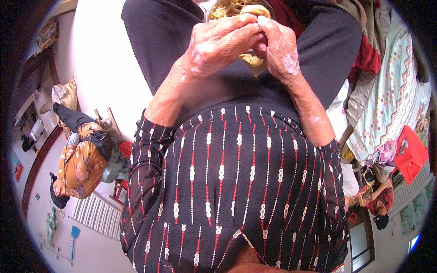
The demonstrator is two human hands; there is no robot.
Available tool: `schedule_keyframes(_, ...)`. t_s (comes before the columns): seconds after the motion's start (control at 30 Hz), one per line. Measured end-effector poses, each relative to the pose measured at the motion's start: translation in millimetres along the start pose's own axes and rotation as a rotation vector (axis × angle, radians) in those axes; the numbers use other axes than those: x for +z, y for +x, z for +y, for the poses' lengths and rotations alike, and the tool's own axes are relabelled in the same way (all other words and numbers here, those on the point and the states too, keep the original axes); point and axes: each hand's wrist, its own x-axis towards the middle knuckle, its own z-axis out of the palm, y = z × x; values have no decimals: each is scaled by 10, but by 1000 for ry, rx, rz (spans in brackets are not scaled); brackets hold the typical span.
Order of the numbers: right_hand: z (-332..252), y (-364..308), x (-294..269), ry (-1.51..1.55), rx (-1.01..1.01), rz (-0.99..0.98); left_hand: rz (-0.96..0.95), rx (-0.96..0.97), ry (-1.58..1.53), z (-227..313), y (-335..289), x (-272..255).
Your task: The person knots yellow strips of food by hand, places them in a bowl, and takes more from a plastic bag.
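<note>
My two hands meet near the top edge of the head view, in front of my lap. The fingers of my left hand (pixel 223 41) are bent and pressed together against my right hand (pixel 280 43). A pale-yellow, smooth curved piece (pixel 256 10) shows just beyond the fingertips, which close on it. I cannot make out its kind. Below the fingers, a similar yellow piece (pixel 251 59) pokes out; whether both belong to one thing is hidden. Behind the hands stands a round container (pixel 208 14) full of small yellowish-brown pieces, partly cut off by the frame.
At left, a person (pixel 84 154) in an orange floral top sits by a wooden stool (pixel 109 120). Another person (pixel 382 195) in red is at far right. Beside my right leg lie a dotted cloth (pixel 378 95) and a red bag (pixel 410 154). A white radiator (pixel 96 215) lines the wall.
</note>
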Motion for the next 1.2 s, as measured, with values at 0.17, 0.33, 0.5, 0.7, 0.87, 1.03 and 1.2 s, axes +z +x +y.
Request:
schedule_keyframes(0.17,66,30,-141,203,164,41,92,-271,-138,104,3,-47)
schedule_keyframes(0.33,39,5,-131,51,60,46,240,-893,-739,151,-73,-31)
schedule_keyframes(0.5,31,-43,-36,-233,-287,-89,305,-1102,-1262,70,-149,7)
schedule_keyframes(0.7,-29,-98,-11,-270,-54,-154,341,-1150,-1301,121,-122,45)
schedule_keyframes(0.87,32,-84,-22,-313,-169,-174,295,-1137,-1148,191,-141,3)
schedule_keyframes(1.03,7,-121,-81,-362,-187,-204,218,-992,-1021,364,-32,-61)
schedule_keyframes(1.2,65,-126,-75,-318,-154,-225,260,-1040,-955,393,-73,16)
